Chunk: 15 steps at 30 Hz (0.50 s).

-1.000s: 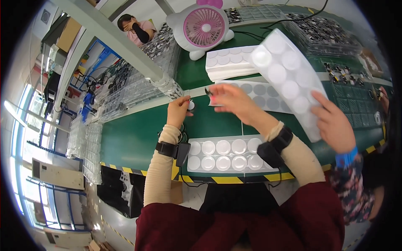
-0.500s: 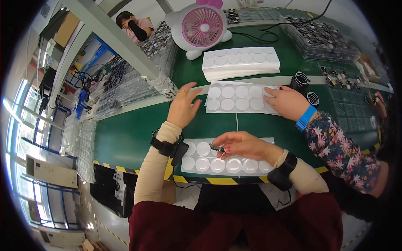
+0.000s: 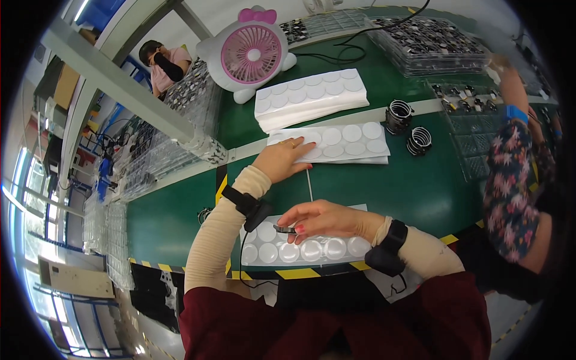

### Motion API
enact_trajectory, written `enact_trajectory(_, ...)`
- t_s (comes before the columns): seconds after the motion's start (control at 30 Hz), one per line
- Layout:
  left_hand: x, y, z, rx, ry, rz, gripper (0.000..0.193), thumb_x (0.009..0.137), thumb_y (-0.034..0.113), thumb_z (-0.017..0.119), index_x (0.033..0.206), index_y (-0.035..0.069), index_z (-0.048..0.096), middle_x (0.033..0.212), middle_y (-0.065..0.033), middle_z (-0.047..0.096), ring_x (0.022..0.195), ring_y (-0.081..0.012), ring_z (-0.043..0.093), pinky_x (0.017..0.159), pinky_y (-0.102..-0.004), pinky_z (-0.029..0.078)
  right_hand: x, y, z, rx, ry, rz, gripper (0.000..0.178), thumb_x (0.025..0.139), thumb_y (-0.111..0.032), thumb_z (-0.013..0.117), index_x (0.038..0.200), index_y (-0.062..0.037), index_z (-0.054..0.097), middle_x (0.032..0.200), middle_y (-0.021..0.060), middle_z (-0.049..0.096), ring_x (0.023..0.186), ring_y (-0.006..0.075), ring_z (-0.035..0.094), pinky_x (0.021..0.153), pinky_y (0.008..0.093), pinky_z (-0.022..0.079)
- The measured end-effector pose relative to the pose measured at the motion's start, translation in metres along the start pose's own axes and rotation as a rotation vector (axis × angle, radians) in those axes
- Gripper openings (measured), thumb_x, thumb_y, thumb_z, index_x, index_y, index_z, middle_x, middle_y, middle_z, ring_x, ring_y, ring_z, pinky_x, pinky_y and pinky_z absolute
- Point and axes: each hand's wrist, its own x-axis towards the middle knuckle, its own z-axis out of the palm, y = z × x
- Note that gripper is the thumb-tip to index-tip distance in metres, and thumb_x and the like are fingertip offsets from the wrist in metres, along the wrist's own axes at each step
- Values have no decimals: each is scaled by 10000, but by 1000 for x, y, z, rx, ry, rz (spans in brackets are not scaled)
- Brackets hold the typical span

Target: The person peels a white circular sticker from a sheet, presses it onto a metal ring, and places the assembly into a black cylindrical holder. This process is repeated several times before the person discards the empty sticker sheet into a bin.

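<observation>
My left hand point(image 3: 283, 161) lies with spread fingers on the left end of a white sheet stack point(image 3: 354, 157) printed with rows of round labels. My right hand point(image 3: 333, 221) hovers over a nearer label sheet point(image 3: 312, 260) at the table's front edge. Pinched between its thumb and fingers is a small dark, shiny piece point(image 3: 284, 229) whose kind I cannot make out. Clear-looking round discs point(image 3: 312, 249) cover some circles of the near sheet. Behind the middle stack lies a thicker stack of label sheets point(image 3: 312, 114).
Two black coil-like rings point(image 3: 398, 117) stand right of the sheets. A pink-and-white fan point(image 3: 252, 54) sits behind. Trays of small parts point(image 3: 429, 48) line the back right. A co-worker's flowered sleeve point(image 3: 513, 186) reaches past at right. A metal post point(image 3: 150, 108) rises at left.
My left hand has come down onto the middle sheets. The co-worker's hand has left those sheets and moved to the far right. The view has shifted; my right hand still pinches the dark piece.
</observation>
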Motion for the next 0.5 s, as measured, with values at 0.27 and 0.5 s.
enact_trajectory(0.27, 11, -13, -31, -332, -4, -28, 284, 842, 270, 573, 1062, 94, 609, 971, -147, 627, 872, -272, 603, 763, -316, 469, 0, -4, -1, -12, 0, -31, 365, 860, -139, 562, 1192, -7, 489, 1145, 71, 517, 981, 157, 553, 819, 273, 450)
enact_trajectory(0.5, 24, -32, -67, -405, 184, -181, 217, 855, 209, 560, 969, 33, 616, 833, -192, 613, 734, -297, 592, 681, -330, 456, -1, -5, -1, -23, 10, -12, 354, 863, -91, 529, 1194, 20, 473, 1163, 98, 505, 996, 170, 547, 867, 285, 435)
